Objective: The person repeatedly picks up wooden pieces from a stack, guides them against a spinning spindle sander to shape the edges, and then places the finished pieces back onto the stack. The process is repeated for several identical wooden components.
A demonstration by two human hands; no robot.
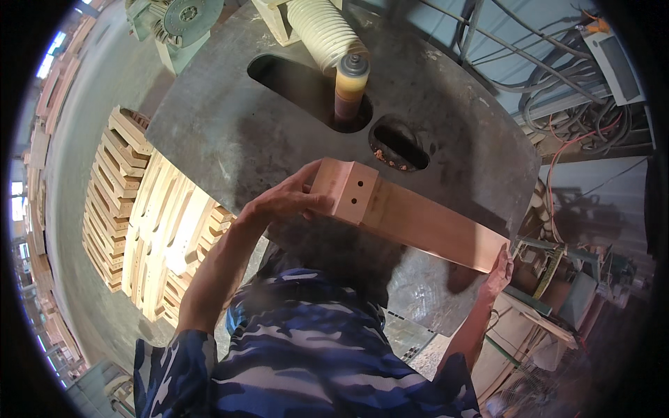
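Observation:
Across the front of a dark metal machine table (209, 125) I hold a long reddish wooden board (432, 221) with a thicker block at its left end, where two dark holes show. My left hand (296, 198) closes round that block end, thumb on the near side and fingers toward the far side. At the opposite end, my right hand (498, 270) grips the board's right tip; part of its fingers is hidden. Beyond the block end, apart from the wood, an upright sanding spindle (350, 87) with a yellow-and-brown sleeve rises through a slot in the table.
A ribbed pale hose (324, 31) runs behind the spindle. An oval opening (401, 144) in the table holds wood debris. Stacked slotted wooden parts (157, 230) stand at the left, a green machine (182, 24) at the far left. Looped cables (592, 129) crowd the right.

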